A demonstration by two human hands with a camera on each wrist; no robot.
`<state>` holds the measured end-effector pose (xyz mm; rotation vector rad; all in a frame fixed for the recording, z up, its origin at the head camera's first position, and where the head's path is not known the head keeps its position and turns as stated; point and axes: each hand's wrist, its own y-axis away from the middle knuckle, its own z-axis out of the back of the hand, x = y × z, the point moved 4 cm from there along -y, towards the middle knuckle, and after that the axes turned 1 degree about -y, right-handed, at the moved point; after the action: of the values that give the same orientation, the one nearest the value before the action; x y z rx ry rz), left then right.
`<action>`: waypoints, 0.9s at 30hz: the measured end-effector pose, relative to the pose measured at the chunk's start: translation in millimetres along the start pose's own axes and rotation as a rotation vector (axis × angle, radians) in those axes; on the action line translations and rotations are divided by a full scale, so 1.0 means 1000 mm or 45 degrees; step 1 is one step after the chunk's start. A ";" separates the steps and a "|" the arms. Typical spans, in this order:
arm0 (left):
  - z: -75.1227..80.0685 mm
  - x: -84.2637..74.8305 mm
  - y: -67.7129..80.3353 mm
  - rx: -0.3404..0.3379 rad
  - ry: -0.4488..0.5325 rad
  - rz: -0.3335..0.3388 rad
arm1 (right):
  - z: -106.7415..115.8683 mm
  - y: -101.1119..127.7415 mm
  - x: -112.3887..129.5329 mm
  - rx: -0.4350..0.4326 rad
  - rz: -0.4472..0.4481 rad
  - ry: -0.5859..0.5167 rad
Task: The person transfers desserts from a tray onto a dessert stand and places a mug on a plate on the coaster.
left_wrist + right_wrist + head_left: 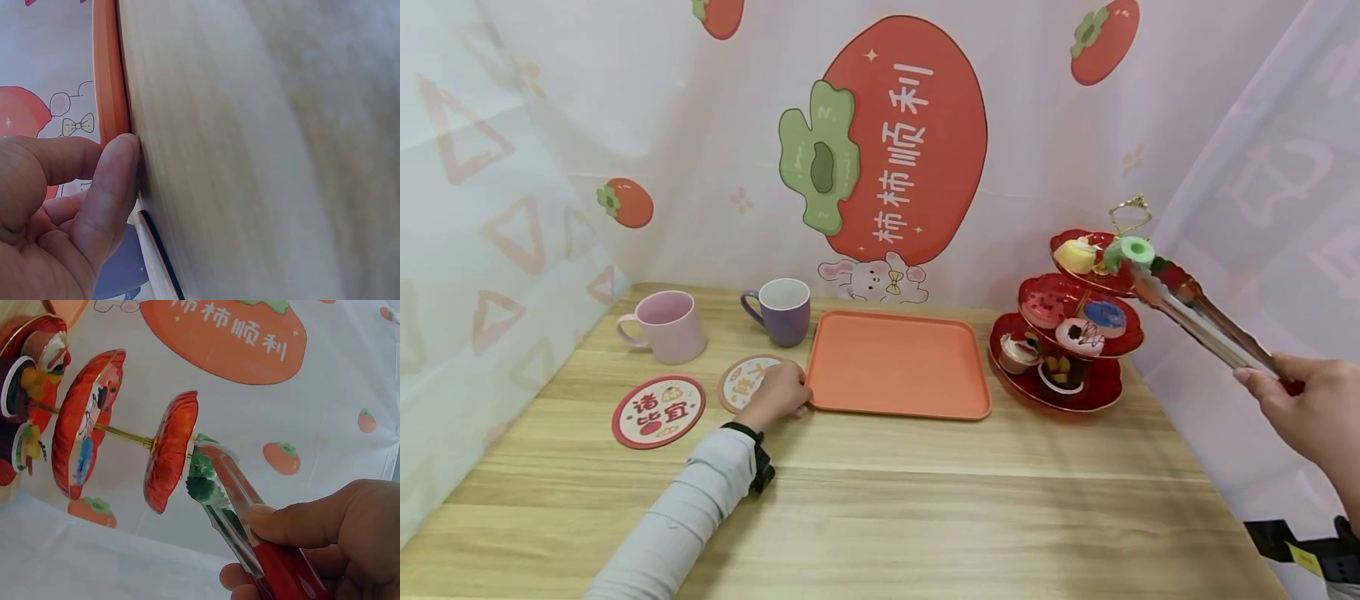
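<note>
Right hand (1311, 408) grips tongs (1195, 317) pinching a green cake (1133, 250) over the stand (1075, 333). Left hand (778, 392), fingers loosely curled, touches the tray (895, 362) at 9 o'clock. Backdrop (898, 133) reads 柿柿顺利.

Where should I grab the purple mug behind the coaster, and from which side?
Take the purple mug by its handle, which sticks out on the side facing the pink mug. Come in from the front-left through the gap between the two mugs. It stands upright with its mouth open upward, and the orange tray sits close on its other side, so that side looks tighter for the left hand.
</note>
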<state>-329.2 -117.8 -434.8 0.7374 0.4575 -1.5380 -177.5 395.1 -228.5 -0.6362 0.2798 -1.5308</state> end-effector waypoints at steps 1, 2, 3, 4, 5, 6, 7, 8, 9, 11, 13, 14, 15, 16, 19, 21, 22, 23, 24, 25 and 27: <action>0.000 0.000 0.000 -0.003 -0.004 0.000 | -0.004 -0.002 -0.014 -0.025 -0.013 0.000; -0.001 0.001 -0.001 -0.004 -0.005 0.002 | -0.008 -0.006 -0.025 -0.014 -0.036 -0.007; -0.001 0.001 -0.001 -0.004 -0.006 0.004 | -0.013 -0.009 -0.040 -0.019 -0.048 0.009; -0.001 0.001 -0.001 -0.001 -0.008 0.010 | -0.020 -0.011 -0.058 -0.021 -0.060 0.038; -0.001 0.001 -0.001 0.001 -0.010 0.017 | -0.027 -0.014 -0.075 -0.024 -0.064 0.066; -0.002 0.001 -0.001 0.005 -0.010 0.026 | -0.033 -0.017 -0.092 -0.021 -0.067 0.075; -0.002 0.002 -0.001 0.007 -0.013 0.030 | -0.040 -0.020 -0.109 -0.003 -0.079 0.073; -0.002 0.002 -0.001 0.009 -0.012 0.039 | -0.044 -0.022 -0.120 0.018 -0.073 0.088; -0.002 0.002 -0.001 0.009 -0.013 0.043 | -0.050 -0.023 -0.133 0.007 -0.061 0.104; -0.002 0.002 -0.001 0.008 -0.008 0.049 | -0.057 -0.026 -0.148 0.028 -0.067 0.094; -0.002 0.002 -0.001 0.004 -0.001 0.047 | -0.060 -0.029 -0.158 0.036 -0.068 0.098; -0.002 0.002 -0.001 0.003 0.002 0.045 | -0.056 -0.028 -0.152 0.049 -0.062 0.088; -0.002 0.002 -0.001 0.003 0.001 0.043 | -0.055 -0.029 -0.152 0.046 -0.053 0.086; -0.002 0.001 -0.001 0.003 0.000 0.042 | -0.053 -0.030 -0.151 0.037 -0.035 0.076; -0.002 0.002 -0.001 -0.002 -0.009 0.037 | -0.045 -0.033 -0.136 0.005 0.022 0.042; -0.002 0.002 -0.001 -0.006 -0.013 0.035 | -0.040 -0.035 -0.126 -0.048 0.047 0.060; -0.002 0.002 -0.001 -0.007 -0.011 0.033 | -0.035 -0.036 -0.115 -0.028 0.047 0.045; -0.002 0.002 -0.001 -0.007 -0.012 0.032 | -0.030 -0.036 -0.104 -0.007 0.043 0.044; -0.002 0.002 -0.001 -0.007 -0.011 0.033 | -0.025 -0.036 -0.093 0.019 0.038 0.036; -0.002 0.002 -0.001 -0.006 -0.011 0.031 | -0.021 -0.036 -0.083 0.027 0.027 0.072; -0.002 0.002 -0.001 -0.003 -0.009 0.033 | -0.015 -0.036 -0.070 0.027 0.040 0.080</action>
<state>-330.3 -118.2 -437.9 0.7336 0.4427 -1.5151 -219.0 463.4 -236.7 -0.5649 0.3194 -1.5235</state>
